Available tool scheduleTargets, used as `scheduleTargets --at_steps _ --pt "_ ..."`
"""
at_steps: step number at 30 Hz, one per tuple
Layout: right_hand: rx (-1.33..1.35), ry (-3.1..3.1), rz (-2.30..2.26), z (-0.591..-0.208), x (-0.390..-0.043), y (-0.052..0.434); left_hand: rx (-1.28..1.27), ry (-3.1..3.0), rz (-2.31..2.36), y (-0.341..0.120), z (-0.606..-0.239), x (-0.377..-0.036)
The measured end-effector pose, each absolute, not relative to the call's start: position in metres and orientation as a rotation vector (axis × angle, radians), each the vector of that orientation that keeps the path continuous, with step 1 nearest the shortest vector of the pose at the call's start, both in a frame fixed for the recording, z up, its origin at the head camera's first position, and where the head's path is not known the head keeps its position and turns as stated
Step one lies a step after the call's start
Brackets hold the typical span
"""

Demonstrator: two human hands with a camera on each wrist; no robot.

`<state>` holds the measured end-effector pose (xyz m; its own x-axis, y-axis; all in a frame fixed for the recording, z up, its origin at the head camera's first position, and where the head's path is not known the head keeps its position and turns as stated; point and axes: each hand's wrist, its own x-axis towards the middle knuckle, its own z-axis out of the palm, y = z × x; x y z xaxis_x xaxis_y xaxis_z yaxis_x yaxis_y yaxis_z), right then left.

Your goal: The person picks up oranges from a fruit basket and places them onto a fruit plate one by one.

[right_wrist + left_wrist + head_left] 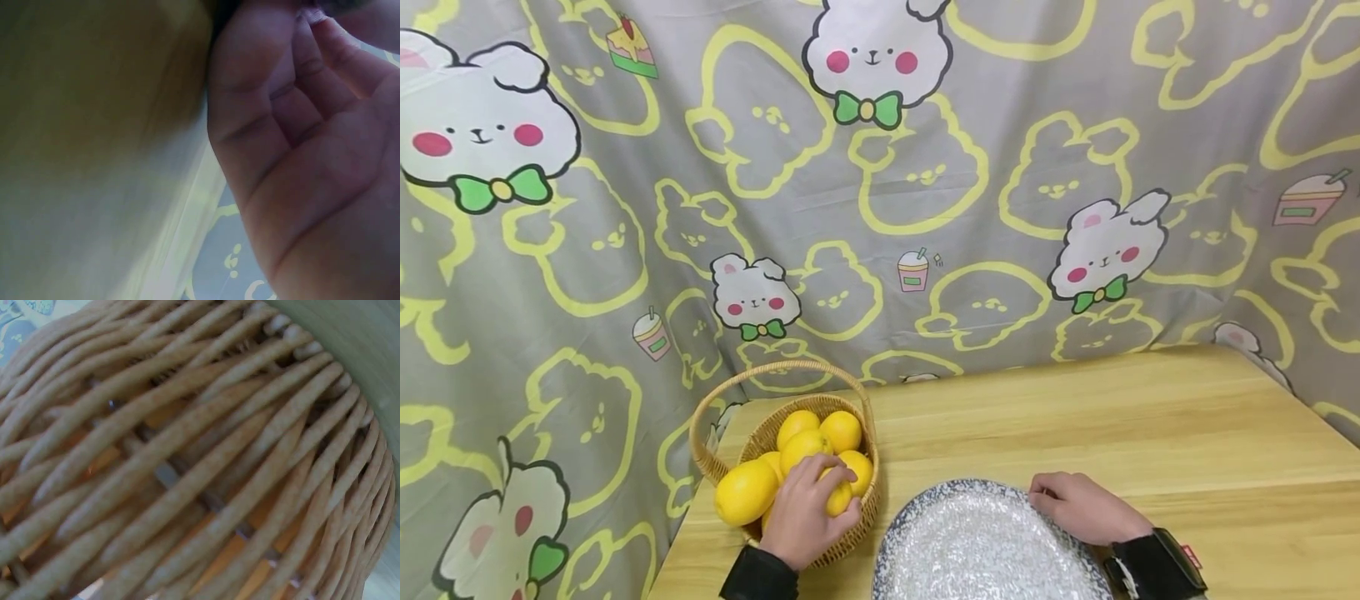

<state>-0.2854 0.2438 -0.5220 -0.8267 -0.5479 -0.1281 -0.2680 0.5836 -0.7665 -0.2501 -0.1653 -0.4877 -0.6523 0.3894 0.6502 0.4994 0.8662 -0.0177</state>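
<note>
A wicker basket (850,546) with a hoop handle stands at the table's left front corner, filled with several yellow lemons (808,448). My left hand (811,508) reaches into it, fingers curled over a lemon (837,497) at the front. A larger lemon (746,492) leans on the basket's left rim. The left wrist view shows only the basket's woven wall (187,462) up close. My right hand (1078,506) rests with curled fingers on the right rim of a speckled blue-grey plate (977,550). The right wrist view shows the palm (312,162) beside the wooden table.
The light wooden table (1150,433) stretches away to the right and back. A grey cloth (880,192) printed with rabbits hangs behind it and drapes down past the table's left edge.
</note>
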Motion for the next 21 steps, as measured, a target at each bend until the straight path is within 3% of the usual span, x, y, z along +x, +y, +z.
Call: scheduleTargets --at_steps 21 --pt "-0.629 2.462 -1.126 -0.5250 -0.2853 0.2429 -0.583 -2.357 -0.275 -0.1622 -0.4918 -0.2500"
